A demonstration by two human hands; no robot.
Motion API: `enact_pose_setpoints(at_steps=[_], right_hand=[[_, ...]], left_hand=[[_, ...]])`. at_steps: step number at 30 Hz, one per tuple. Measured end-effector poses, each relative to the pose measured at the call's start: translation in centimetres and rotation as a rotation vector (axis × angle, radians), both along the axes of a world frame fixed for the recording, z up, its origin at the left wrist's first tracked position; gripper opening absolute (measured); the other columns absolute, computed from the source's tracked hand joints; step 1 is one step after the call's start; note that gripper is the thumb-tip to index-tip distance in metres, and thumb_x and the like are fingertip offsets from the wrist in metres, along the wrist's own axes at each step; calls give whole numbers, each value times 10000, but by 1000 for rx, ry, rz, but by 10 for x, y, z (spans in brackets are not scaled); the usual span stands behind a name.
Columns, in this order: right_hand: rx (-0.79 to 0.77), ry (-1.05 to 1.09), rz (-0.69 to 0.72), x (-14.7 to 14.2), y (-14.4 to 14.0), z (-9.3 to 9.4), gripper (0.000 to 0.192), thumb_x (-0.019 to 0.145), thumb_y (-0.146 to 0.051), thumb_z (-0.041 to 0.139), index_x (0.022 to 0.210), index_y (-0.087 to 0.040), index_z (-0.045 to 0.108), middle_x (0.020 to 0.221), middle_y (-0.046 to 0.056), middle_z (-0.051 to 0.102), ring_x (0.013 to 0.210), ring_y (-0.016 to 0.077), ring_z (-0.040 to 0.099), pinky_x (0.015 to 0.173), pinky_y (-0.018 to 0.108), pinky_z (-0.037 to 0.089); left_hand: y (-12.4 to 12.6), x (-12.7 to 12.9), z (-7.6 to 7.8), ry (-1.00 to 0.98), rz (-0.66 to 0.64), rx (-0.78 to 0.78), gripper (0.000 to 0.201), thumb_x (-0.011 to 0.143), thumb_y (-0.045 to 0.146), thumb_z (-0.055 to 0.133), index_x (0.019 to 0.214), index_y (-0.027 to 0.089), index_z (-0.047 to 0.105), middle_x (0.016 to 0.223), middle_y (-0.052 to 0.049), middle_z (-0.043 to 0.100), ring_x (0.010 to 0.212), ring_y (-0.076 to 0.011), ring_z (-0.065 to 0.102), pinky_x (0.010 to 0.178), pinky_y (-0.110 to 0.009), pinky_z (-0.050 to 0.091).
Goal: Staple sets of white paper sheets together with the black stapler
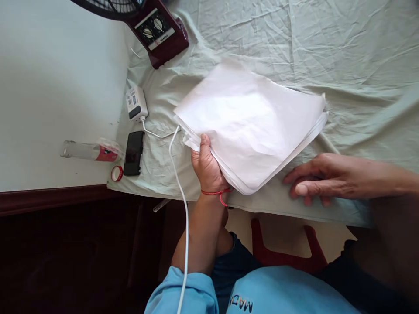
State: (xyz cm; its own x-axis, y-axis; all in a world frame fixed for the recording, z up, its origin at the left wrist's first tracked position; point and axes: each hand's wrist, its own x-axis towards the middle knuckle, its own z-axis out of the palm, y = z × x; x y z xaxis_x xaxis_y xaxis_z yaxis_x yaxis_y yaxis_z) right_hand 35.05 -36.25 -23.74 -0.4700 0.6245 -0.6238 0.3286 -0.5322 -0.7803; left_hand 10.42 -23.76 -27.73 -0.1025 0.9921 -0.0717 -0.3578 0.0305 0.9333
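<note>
A stack of white paper sheets (248, 122) is tilted above the cloth-covered table, its edges slightly uneven. My left hand (208, 168) grips the stack at its near left edge, thumb on top and the fingers hidden beneath. A red string circles that wrist. To the right of the paper, my right hand (314, 179) hovers over or rests near the table's front edge, apart from the sheets. Its fingers are loosely bent and spread, with nothing seen in them.
A dark red fan (166, 39) stands at the back left. Along the left lie a white box (136, 104) with a white cable (178, 174), a black phone (134, 153), a glass bottle (88, 151) and a red-white ring (116, 173). A red stool (284, 257) is below the table edge.
</note>
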Motion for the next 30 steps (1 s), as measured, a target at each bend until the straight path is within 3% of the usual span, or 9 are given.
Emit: enact_pose_setpoints(at_steps=[2, 4, 10, 16, 19, 23, 27, 30], right_hand=[[7, 88, -68, -12, 2, -3, 484, 858, -610, 805, 1120, -204, 843, 972, 88, 804, 816, 220, 768, 669, 274, 636], [71, 173, -225, -23, 4, -7, 465, 824, -574, 855, 1116, -213, 850, 1025, 84, 811, 876, 232, 777, 746, 300, 659], [220, 463, -915, -46, 7, -19, 414, 935, -464, 806, 1308, -288, 782, 1432, 59, 732, 1231, 241, 742, 1026, 358, 662], [237, 396, -1331, -51, 18, -16, 466, 718, -273, 958, 1157, -262, 802, 1305, 46, 791, 1283, 302, 730, 1147, 482, 623], [359, 254, -1393, -36, 16, -10, 379, 701, -219, 954, 1049, -233, 804, 1271, 45, 802, 1269, 272, 737, 1192, 454, 584], [609, 73, -1315, 0, 2, -1, 386, 679, -180, 975, 1023, -197, 800, 1284, 63, 797, 1285, 264, 727, 1200, 451, 554], [794, -71, -1215, 29, -11, 6, 432, 657, -176, 994, 1026, -226, 776, 1251, 61, 801, 1314, 275, 710, 1159, 461, 559], [933, -188, -1187, 34, -14, 8, 488, 687, -206, 984, 1122, -240, 767, 1272, 93, 784, 1323, 280, 698, 1172, 464, 541]], left_hand=[[-2, 3, 3, -60, -30, -61, 270, 1047, 333, 655, 1284, 251, 755, 1399, -48, 775, 1446, -280, 647, 1224, -429, 559], [-4, 8, 7, -112, -46, -121, 283, 1075, 296, 587, 1304, 254, 747, 1420, -44, 765, 1465, -269, 632, 1247, -430, 545], [-11, 18, 16, -112, -2, -262, 293, 1040, 212, 635, 1288, 315, 752, 1411, 0, 771, 1502, -221, 598, 1222, -352, 560], [-23, 24, 13, -134, -178, -226, 258, 891, 236, 840, 1140, 194, 788, 1260, -61, 821, 1411, -269, 670, 1242, -405, 517], [-15, 13, 9, -69, -292, -185, 262, 824, 286, 875, 1056, 198, 790, 1184, -59, 829, 1318, -275, 717, 1154, -401, 565], [8, -13, 6, 35, -332, -121, 307, 781, 438, 890, 957, 233, 745, 1068, -65, 812, 1106, -269, 769, 886, -356, 624], [18, -29, 12, 102, -356, 36, 461, 764, 548, 929, 1052, 262, 709, 1174, -62, 788, 1218, -274, 735, 1017, -379, 590], [15, -28, 15, 162, -337, 153, 550, 661, 511, 1013, 1062, 281, 713, 1120, -21, 791, 1150, -241, 745, 1049, -372, 584]])
